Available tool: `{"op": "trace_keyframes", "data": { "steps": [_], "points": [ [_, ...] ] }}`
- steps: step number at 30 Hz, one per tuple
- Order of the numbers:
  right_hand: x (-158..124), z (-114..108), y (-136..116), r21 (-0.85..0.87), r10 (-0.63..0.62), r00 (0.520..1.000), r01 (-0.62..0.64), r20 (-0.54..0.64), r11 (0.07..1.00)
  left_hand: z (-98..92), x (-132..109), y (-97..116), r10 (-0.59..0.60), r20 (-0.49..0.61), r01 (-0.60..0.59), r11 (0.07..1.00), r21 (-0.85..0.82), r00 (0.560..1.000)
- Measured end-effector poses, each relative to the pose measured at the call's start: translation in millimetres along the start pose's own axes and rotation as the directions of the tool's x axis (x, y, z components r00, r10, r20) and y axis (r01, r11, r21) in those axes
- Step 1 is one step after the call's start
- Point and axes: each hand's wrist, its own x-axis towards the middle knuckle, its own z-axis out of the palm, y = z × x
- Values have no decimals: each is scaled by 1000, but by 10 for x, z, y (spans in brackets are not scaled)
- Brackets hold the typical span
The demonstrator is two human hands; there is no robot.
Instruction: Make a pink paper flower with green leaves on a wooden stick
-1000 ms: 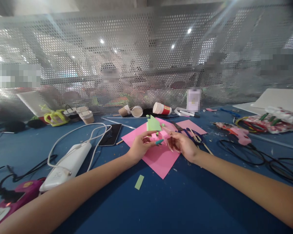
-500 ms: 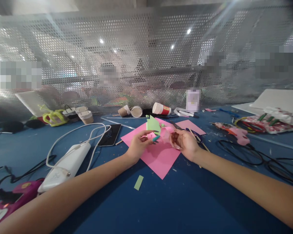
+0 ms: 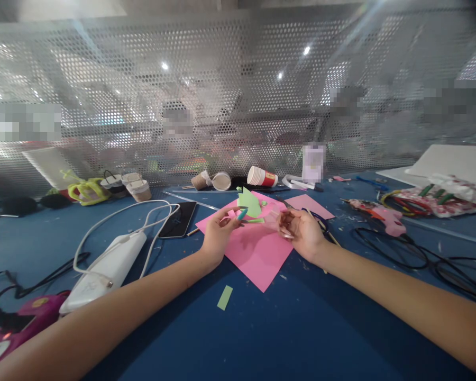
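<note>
My left hand pinches a small pink paper piece between thumb and fingers; its long teal nails show. Facing it, my right hand has curled fingers around a pink paper flower, whose outline is blurred. A thin green strip runs from the flower toward the left hand. Both hands are above a large pink paper sheet, which lies on the blue table. Just beyond them is a cut light-green paper piece.
Scissors and sticks lie by the right hand. To the left are a phone and a white power strip with cables. A pink glue gun lies right; paper cups stand before the mesh screen. A green scrap lies in front.
My left hand has drawn left, away from the flower, with the small pink piece in its fingers. The green strip now shows between the hands. My right hand has hardly moved.
</note>
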Motion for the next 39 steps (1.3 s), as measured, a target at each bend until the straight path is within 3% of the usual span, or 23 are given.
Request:
{"op": "trace_keyframes", "data": {
  "steps": [6, 9, 12, 17, 20, 24, 27, 30, 32, 35, 39],
  "points": [
    [9, -20, -5, 40, -6, 1000, 6, -5, 999, -9, -4, 23, 9, -63, -8, 1000, 11, 998],
    [-7, 2, 43, -24, -68, 997, 69, 21, 997, -10, 5, 5, -28, -26, 29, 999, 14, 999],
    [-54, 27, 104, -141, -177, 975, 195, 130, 971, -4, 14, -22, -89, 49, 88, 996, 28, 995],
    [-191, 48, 117, -440, -270, 885, 429, 379, 789, -6, 15, -35, -110, 137, 96, 990, 108, 984],
    [-264, 61, 85, -562, -263, 857, 495, 444, 663, -8, 14, -32, -121, 197, 95, 986, 134, 973],
    [-290, 71, 70, -581, -224, 878, 453, 423, 677, 0, -2, -36, -86, 285, 44, 987, 153, 955],
    [-280, 70, 73, -568, -201, 893, 415, 402, 711, -2, -63, -3, 143, 236, -197, 955, 223, 961],
    [-273, 72, 77, -548, -153, 912, 355, 380, 758, -13, -151, 63, 384, 266, -456, 831, 318, 884],
    [-264, 77, 80, -493, -101, 928, 280, 359, 823, -19, -192, 96, 441, 331, -539, 778, 321, 834],
    [-230, 86, 79, -390, 10, 939, 134, 344, 911, -15, -201, 94, 394, 377, -508, 816, 277, 838],
    [-167, 83, 63, -300, 79, 953, 13, 294, 954, 9, -166, 59, 193, 450, -307, 932, 195, 872]
  ]
}}
